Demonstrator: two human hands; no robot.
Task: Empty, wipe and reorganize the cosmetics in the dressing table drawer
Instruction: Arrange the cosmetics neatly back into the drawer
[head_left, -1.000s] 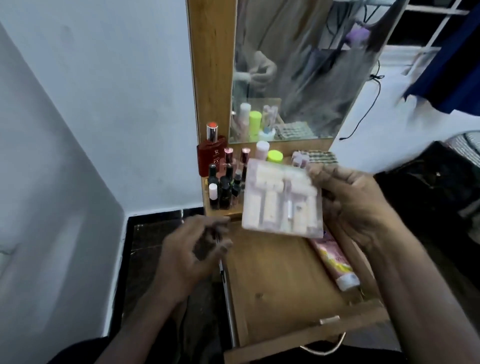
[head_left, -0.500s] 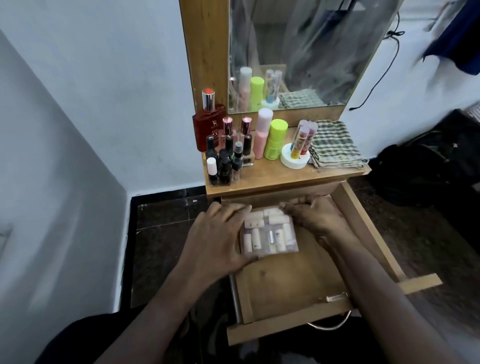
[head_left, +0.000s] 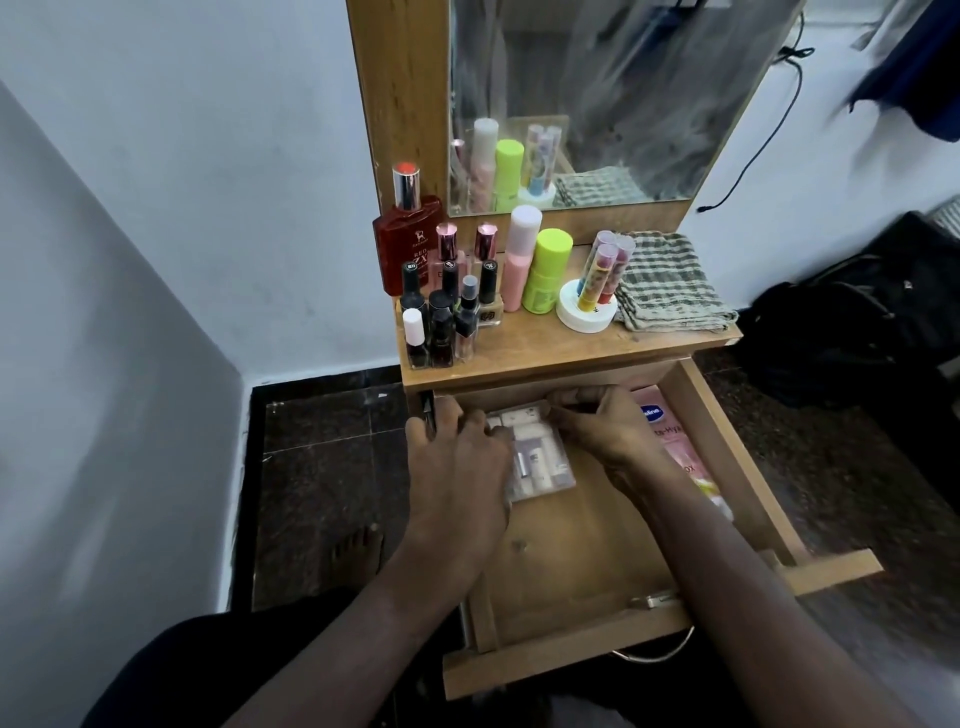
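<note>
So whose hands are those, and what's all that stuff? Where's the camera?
The camera sits on a person's head, looking down, so you see their own arms. The left hand and right hand are setting a clear case of small cosmetics into the back of an open wooden drawer. A pink tube lies along the drawer's right side. On the tabletop stand a red perfume bottle, small dark bottles, a green bottle and a folded checked cloth, below a mirror.
</note>
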